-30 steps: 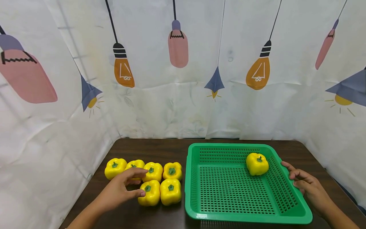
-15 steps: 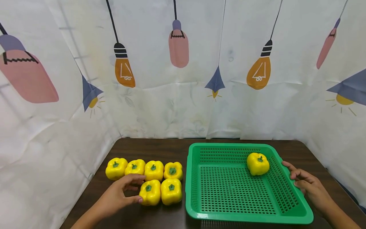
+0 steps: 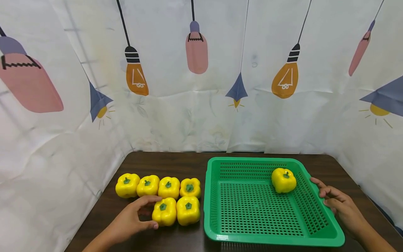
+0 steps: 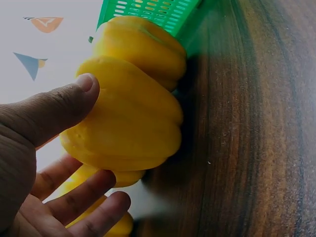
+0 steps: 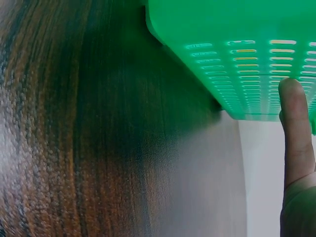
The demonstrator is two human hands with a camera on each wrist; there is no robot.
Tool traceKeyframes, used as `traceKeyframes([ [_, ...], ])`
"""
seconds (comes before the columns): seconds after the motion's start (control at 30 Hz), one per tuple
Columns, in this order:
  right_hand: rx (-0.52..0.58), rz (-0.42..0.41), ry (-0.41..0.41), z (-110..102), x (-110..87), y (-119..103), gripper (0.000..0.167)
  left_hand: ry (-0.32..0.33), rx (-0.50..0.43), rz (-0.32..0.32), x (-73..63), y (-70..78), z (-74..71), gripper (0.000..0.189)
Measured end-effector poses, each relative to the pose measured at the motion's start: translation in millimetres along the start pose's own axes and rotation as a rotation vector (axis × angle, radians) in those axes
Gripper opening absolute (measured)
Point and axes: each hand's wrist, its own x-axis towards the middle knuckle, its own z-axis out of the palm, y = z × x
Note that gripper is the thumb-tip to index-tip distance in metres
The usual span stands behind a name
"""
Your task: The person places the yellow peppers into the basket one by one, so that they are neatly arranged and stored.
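A person's left hand (image 3: 129, 219) is bracketing a yellow pepper (image 3: 164, 212) on a dark table (image 3: 176, 159), thumb and fingers standing wide on either side of it; whether they are pressing firmly enough to grip, the views are not showing. The right hand (image 3: 342, 207) is resting loosely extended fingers against the outer right side of a green basket (image 3: 274, 240), holding no pepper. The work is looking barely begun: a lone pepper (image 3: 283, 182) is sitting inside the basket near its right wall, while six are remaining outside, the bracketed one and its front-row neighbor (image 3: 188, 212) standing before a back row of four peppers (image 3: 148, 187). Glossy skins are catching the light over plump, squarish lobes, each topped by a stubby green stem; the smoothness is suggesting molded plastic rather than real produce. The basket, seemingly plastic too, is showing a rounded rectangular rim, slotted walls and a gridded floor. Streaky wood grain is running across the table, and behind it a creased white curtain (image 3: 189, 115) is displaying printed lamps (image 3: 197, 56).
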Motion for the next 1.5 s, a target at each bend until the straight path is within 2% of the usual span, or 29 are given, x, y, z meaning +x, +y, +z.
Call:
traceKeyframes([
  [0.17, 0.010, 0.023, -0.002, 1, -0.5, -1, 0.015, -0.029, -0.063, -0.030, 1.2, -0.6, 0.4, 0.071],
  [0.4, 0.005, 0.015, 0.015, 0, -0.7, 0, 0.015, -0.050, -0.122, -0.068, 2.4, 1.2, -0.6, 0.077],
  [0.63, 0.037, -0.018, -0.010, -1, -0.6, 5, 0.019, -0.032, -0.168, -0.089, 0.4, 9.6, -4.8, 0.076],
  [0.97, 0.117, -0.066, -0.042, 0, 0.1, 6, 0.024, 0.060, -0.067, -0.054, -1.0, 26.7, -20.4, 0.076],
  [1.17, 0.156, -0.087, -0.069, -2, 1.1, 8, 0.028, 0.119, -0.003, -0.026, 3.0, 41.2, -27.9, 0.078],
  [1.33, 0.160, -0.086, -0.068, -2, 0.9, 8, 0.028, 0.119, 0.025, -0.040, 11.8, 55.7, -30.2, 0.078],
  [1.5, 0.119, -0.063, -0.048, 0, -0.4, 5, 0.023, 0.099, 0.078, -0.061, 21.1, 67.9, -29.8, 0.075],
])
